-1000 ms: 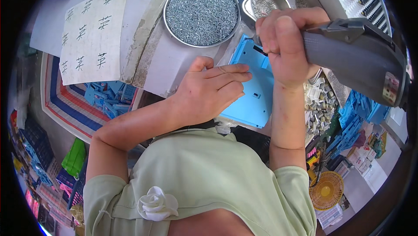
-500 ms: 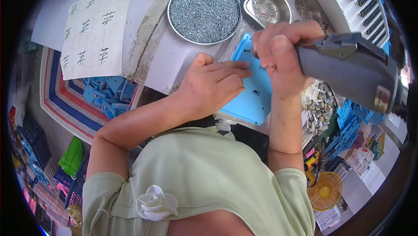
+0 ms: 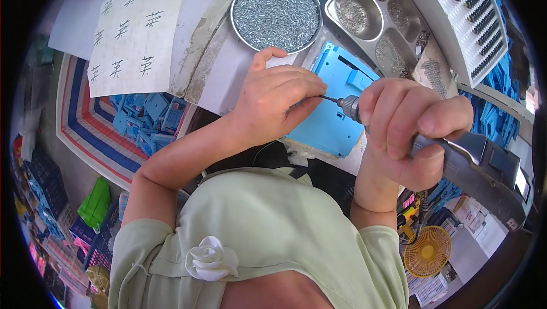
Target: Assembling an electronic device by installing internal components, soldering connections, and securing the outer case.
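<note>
My right hand point(image 3: 413, 129) is wrapped round a dark grey electric screwdriver point(image 3: 481, 169), held tilted with its body out to the right. From its knurled metal chuck point(image 3: 350, 107), a thin bit points left, and the tip reaches the fingertips of my left hand point(image 3: 279, 93). Those fingertips are pinched together above a flat light-blue plastic panel point(image 3: 322, 132); whatever is between them is too small or hidden to name. The panel lies at the table's near edge and has small slots and a raised block near its far right side.
Beyond my left hand stands a round metal bowl point(image 3: 232, 18) full of small screws. A metal compartment tray point(image 3: 373, 34) with small parts and a white rack point(image 3: 456, 52) of black pieces are at far right. Handwritten paper point(image 3: 134, 41) and a striped container point(image 3: 99, 144) of blue parts are left.
The screwdriver has come back from the panel's far part and swung right, its bit now showing. My left fingers, stretched over the panel before, are now pinched at the bit's tip.
</note>
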Tool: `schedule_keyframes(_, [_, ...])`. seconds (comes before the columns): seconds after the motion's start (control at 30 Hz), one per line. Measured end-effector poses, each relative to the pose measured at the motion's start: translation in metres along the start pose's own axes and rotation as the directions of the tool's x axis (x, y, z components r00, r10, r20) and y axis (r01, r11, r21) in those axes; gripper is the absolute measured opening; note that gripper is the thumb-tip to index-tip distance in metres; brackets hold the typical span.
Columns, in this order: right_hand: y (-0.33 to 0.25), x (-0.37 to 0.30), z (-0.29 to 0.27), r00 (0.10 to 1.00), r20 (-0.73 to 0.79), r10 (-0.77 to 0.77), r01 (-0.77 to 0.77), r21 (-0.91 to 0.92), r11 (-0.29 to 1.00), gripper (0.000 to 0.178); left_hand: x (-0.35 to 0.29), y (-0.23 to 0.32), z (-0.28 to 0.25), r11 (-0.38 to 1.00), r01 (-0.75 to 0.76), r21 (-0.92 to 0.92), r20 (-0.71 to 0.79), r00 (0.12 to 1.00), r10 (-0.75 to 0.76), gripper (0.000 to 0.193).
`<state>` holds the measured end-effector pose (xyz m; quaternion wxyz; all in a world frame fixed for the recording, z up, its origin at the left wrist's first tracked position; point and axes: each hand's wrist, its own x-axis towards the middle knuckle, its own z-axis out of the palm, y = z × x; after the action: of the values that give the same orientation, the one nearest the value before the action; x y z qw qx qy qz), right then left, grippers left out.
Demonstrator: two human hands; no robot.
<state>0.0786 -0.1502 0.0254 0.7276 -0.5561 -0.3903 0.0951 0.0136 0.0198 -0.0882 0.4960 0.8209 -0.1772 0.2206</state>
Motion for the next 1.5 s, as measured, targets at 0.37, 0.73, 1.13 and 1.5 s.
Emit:
schedule_keyframes(0.37, [0.007, -0.018, 0.010, 0.994, -0.089, 0.069, -0.055, 0.149, 0.987, 0.029, 0.048, -0.056, -0.056, 0.801, 0.048, 0.597, 0.124, 0.981, -0.151, 0.014])
schedule_keyframes(0.73, [0.020, -0.029, 0.041, 0.976, -0.115, 0.185, -0.191, -0.044, 0.981, 0.026, 0.039, -0.063, -0.043, 0.806, 0.014, 0.591, 0.176, 0.974, -0.146, 0.015])
schedule_keyframes(1.13, [0.013, -0.025, 0.035, 0.981, -0.172, 0.095, -0.083, 0.075, 0.994, 0.031, 0.013, -0.024, -0.043, 0.912, -0.034, 0.410, 0.133, 0.991, -0.023, 0.018])
schedule_keyframes(1.5, [-0.004, -0.021, 0.018, 0.999, 0.044, -0.013, 0.009, 0.104, 0.994, 0.027, -0.011, 0.016, -0.037, 1.000, -0.014, 0.010, 0.153, 0.988, 0.013, 0.025])
